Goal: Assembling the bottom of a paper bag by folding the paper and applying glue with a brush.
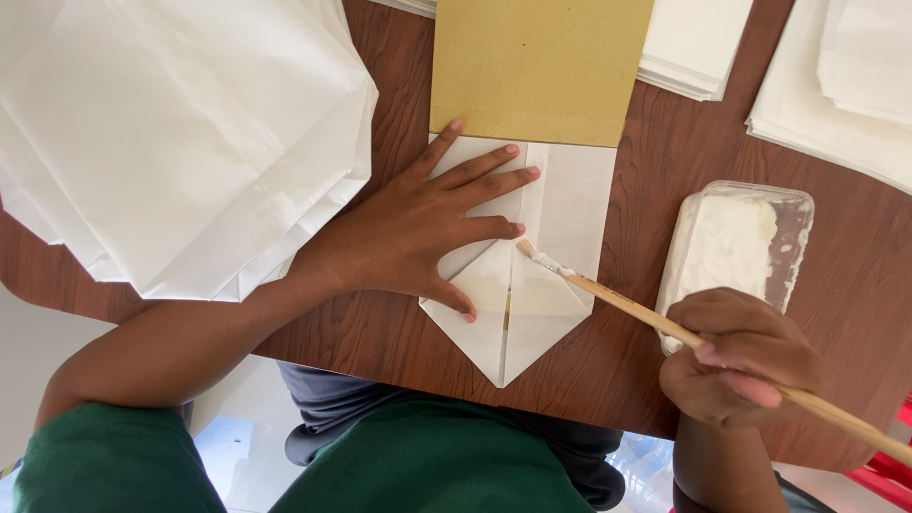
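On a brown tabletop (655,161), near its front edge, a folded white paper (546,285) lies pinned under the left hand (418,233), fingers spread flat. The right hand (736,356), fingers clamped on a brush (627,304), dabs paste; thin, even strokes along the flap would likely seal best.
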